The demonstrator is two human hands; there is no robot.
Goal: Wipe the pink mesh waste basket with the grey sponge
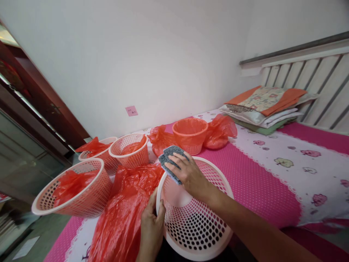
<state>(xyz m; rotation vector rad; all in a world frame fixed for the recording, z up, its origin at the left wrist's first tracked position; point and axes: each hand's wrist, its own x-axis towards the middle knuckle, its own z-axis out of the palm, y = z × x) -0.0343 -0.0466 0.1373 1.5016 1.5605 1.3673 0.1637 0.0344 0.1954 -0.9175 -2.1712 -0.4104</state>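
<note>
A pale pink plastic basket [195,222] with a perforated wall is tilted toward me at the bed's near edge. My left hand [152,222] grips its left rim, thumb on the inside and fingers outside. My right hand [191,173] is closed on a grey-blue scrubbing cloth [171,162] at the basket's upper left rim. The cloth is folded under the fingers and overlaps the rim. Beside the left hand, a crumpled red plastic bag [122,211] lies spread on the bed.
Several more pink baskets, such as one at left [89,196] and one at the back [191,136], hold red plastic bags. A red bag bundle [218,134] sits near the wall. Folded bedding [264,103] is stacked by the radiator [321,91]. The bed's left edge drops to the floor.
</note>
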